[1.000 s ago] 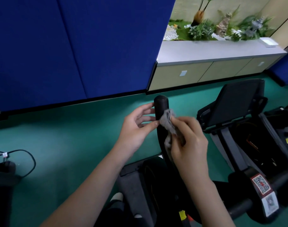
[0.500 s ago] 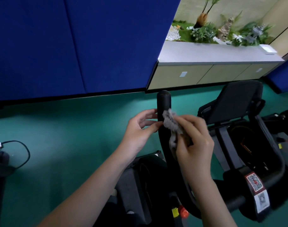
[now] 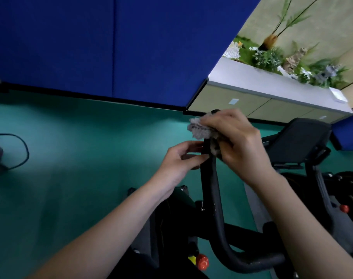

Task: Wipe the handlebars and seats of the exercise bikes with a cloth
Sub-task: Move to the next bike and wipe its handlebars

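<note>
The left hand pinches the upright handlebar, steadying it. Just above, the right hand clamps a bunched grey cloth over the bar's tip. This looks like the handlebar wipe; next the cloth needs dragging down the bar. Another bike stands beyond.

Right hand grips a crumpled grey cloth, pressed over the top end of a black upright handlebar. Left hand just below-left of it, thumb and fingers pinching the bar under the cloth. The bar curves down beneath both hands. Red knob well below the hands. Second bike's black console right of the right hand. Black cable far left of the left hand. Blue wall panel above, beige cabinet beyond the right hand.
</note>
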The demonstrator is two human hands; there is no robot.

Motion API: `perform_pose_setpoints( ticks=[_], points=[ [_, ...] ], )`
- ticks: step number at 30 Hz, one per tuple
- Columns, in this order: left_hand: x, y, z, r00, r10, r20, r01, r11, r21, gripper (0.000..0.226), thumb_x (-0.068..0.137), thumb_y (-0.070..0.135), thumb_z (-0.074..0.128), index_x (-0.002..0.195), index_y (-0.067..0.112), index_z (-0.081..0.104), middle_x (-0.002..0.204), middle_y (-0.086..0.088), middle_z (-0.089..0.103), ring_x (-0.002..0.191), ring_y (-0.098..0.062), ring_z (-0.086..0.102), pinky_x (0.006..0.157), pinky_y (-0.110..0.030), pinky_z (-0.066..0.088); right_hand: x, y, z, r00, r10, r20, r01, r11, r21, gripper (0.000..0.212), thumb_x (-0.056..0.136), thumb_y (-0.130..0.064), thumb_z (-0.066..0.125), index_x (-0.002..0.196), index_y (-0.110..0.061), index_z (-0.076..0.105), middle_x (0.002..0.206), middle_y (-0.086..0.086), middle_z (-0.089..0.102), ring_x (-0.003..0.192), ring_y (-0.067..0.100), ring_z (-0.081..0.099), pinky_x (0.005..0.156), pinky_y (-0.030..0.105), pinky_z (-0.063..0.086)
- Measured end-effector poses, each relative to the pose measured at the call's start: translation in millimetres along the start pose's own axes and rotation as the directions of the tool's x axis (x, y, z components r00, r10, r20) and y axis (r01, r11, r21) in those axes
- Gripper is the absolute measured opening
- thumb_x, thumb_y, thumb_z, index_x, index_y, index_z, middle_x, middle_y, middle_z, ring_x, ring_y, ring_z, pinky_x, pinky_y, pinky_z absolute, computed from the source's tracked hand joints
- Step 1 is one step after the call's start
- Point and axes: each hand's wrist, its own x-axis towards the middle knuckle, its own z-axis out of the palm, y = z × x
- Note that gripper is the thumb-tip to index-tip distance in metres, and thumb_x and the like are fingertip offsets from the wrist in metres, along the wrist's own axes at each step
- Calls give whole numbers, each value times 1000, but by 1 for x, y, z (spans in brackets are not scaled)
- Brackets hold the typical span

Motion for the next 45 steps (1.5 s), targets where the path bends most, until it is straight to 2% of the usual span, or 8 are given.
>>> perform_pose_setpoints(
  ticks=[8, 17, 21, 26, 31, 36, 39, 45],
  points=[
    [-8, 0, -2, 997, -17, -75, 17, 1000, -4, 24, 83, -8, 59, 101, 7, 63, 91, -6, 65, 85, -15, 58, 78, -30, 45, -9, 4, 8, 955, -151, 256, 146, 989, 37, 36, 75, 13, 52, 106, 4, 66, 98, 14, 67, 89, 34, 60, 78, 42, 49],
    [-20, -10, -7, 997, -33, -71, 32, 999, -13, 29, 82, -9, 59, 97, 16, 64, 88, 3, 68, 82, -9, 60, 75, -21, 46, -25, -2, 21, 985, -84, 154, 72, 994, 81, 36, 73, 13, 53, 106, 5, 65, 95, 13, 66, 89, 32, 59, 81, 32, 47],
    [-22, -11, -12, 999, -21, -25, 21, 1000, 0, 31, 78, -14, 62, 99, 9, 65, 89, 1, 71, 83, -7, 65, 81, -17, 50, -53, -10, 21, 985, 174, 18, -172, 942, 288, 43, 72, 13, 52, 106, -8, 67, 96, 1, 64, 90, 11, 61, 79, 17, 44],
    [-17, -3, -7, 1000, 18, -9, -17, 995, 101, 42, 77, -4, 70, 115, 10, 61, 109, -8, 67, 86, -6, 65, 80, -14, 49, -43, -6, 18, 794, 453, -407, -355, 887, 296, 37, 80, 5, 46, 110, -9, 64, 96, -4, 63, 83, 25, 64, 74, 33, 52],
    [-7, 7, -1, 995, 78, -57, -66, 979, 191, 42, 77, -5, 69, 101, 28, 60, 101, 2, 65, 79, -4, 62, 77, -14, 50, -64, -31, 37, 765, 511, -392, -440, 859, 260, 37, 79, 12, 51, 111, -2, 65, 97, -6, 59, 89, 21, 63, 81, 18, 47],
    [-1, 17, 0, 988, 149, -46, -131, 952, 276, 42, 78, -4, 69, 108, 24, 59, 100, 5, 64, 78, -3, 63, 75, -18, 50, -44, -23, 29, 556, 659, -507, -544, 749, 377, 33, 83, 6, 50, 110, -6, 65, 96, 7, 68, 88, 20, 66, 79, 30, 52],
    [3, 24, 4, 984, 175, -38, -155, 940, 303, 40, 79, -6, 68, 110, 17, 59, 99, 4, 63, 78, -5, 62, 76, -23, 51, -11, -18, 28, 525, 616, -587, -515, 779, 358, 35, 81, 8, 50, 110, -5, 65, 98, 1, 65, 93, 16, 62, 85, 21, 46],
    [8, 31, 3, 985, 172, -8, -159, 927, 340, 40, 78, -7, 68, 103, 23, 60, 97, 6, 63, 78, -3, 61, 74, -15, 50, 9, 4, 43, 466, 779, -420, -630, 625, 460, 32, 85, 5, 48, 107, -10, 66, 95, -1, 69, 88, 12, 61, 80, 11, 41]
  ],
)
